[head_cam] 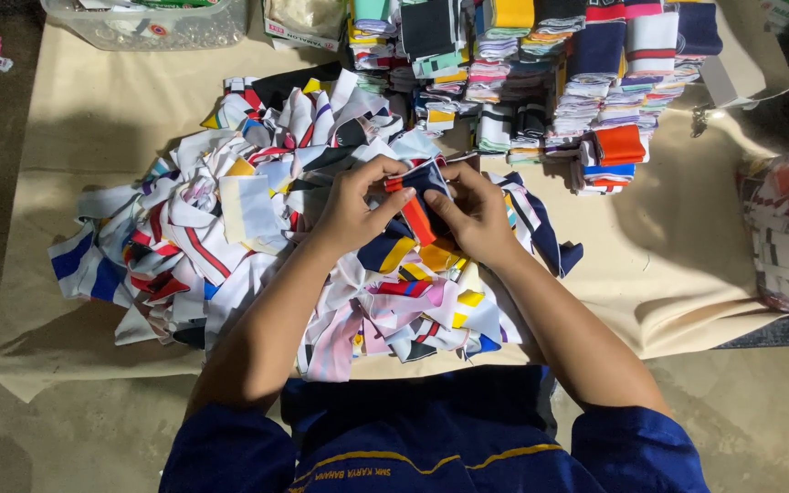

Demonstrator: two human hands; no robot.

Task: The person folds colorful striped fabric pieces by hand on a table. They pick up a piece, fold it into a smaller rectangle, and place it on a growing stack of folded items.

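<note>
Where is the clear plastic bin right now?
Head view: the clear plastic bin sits at the top left edge, beyond the loose fabric pile, left of the folded stacks.

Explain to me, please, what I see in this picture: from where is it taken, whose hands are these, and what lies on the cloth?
There is one picture, taken by a camera on a person's head, looking down at that person's own bare hands. The left hand and right hand together pinch a small dark blue and orange fabric piece. Under them lies a loose pile of colourful fabric strips on a beige cloth. Behind it stand neat stacks of folded strips. A clear plastic tub sits at the top left.
</note>
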